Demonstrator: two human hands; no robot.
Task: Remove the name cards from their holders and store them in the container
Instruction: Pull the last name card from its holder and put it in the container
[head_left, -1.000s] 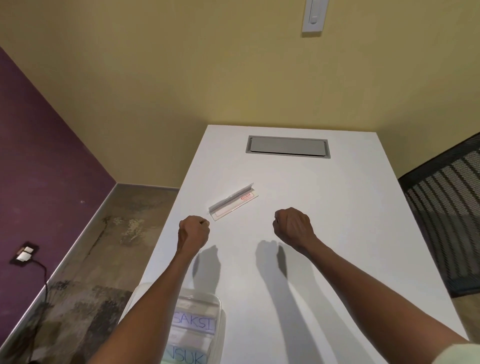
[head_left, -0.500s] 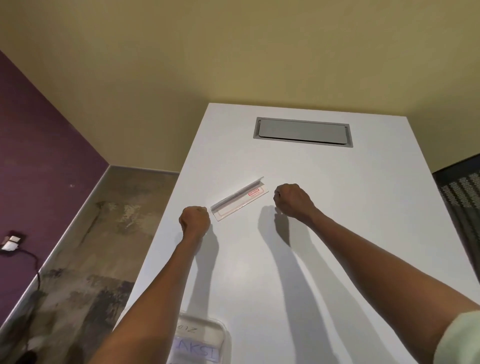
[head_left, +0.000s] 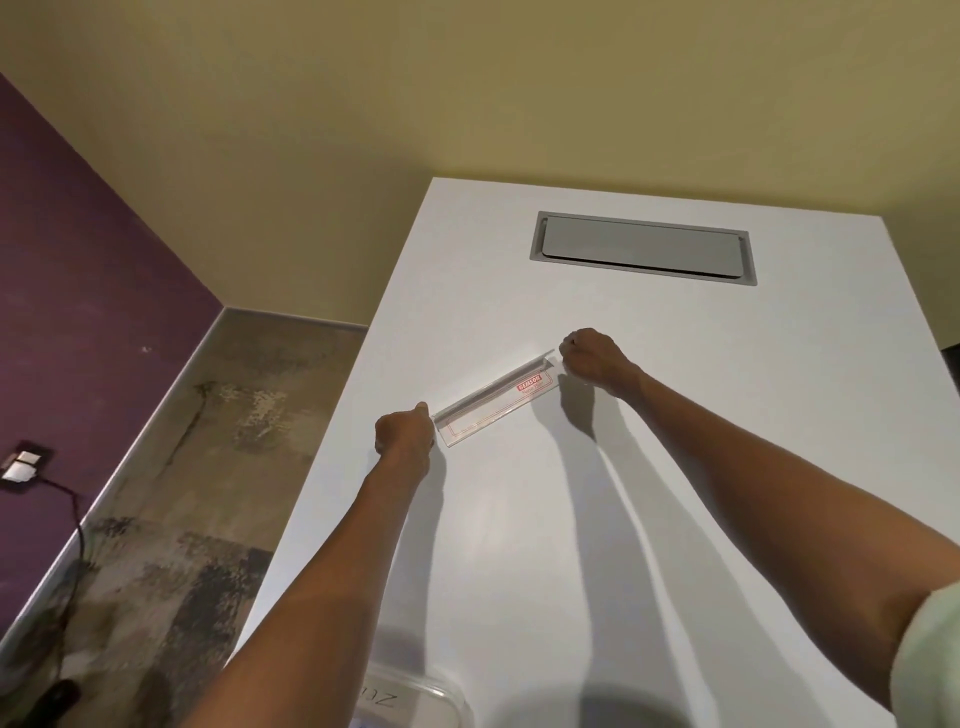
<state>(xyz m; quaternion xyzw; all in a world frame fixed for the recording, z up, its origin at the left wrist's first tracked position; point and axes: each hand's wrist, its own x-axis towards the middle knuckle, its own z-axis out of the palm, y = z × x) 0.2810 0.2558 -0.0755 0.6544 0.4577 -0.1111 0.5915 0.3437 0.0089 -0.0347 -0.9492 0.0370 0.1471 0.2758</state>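
Note:
A clear acrylic name card holder (head_left: 496, 402) with a red label lies slanted on the white table (head_left: 519, 545). My left hand (head_left: 404, 432) is curled at its lower left end, thumb and fingers touching that end. At the upper right end, my right hand (head_left: 592, 357) is closed with its fingertips on the holder. Whether a card sits inside the holder I cannot tell. A clear plastic container (head_left: 421, 701) holding a handwritten name card shows at the bottom edge, partly hidden by my left forearm.
A grey recessed cable hatch (head_left: 642, 249) sits near the table's far end. The table's left edge drops to a mottled floor (head_left: 171, 493). A wall socket (head_left: 21, 464) with a black cable is on the purple wall at left.
Both hands have reached forward from in front of the holder to its two ends and now touch it. The view has tilted so the container slid to the bottom edge.

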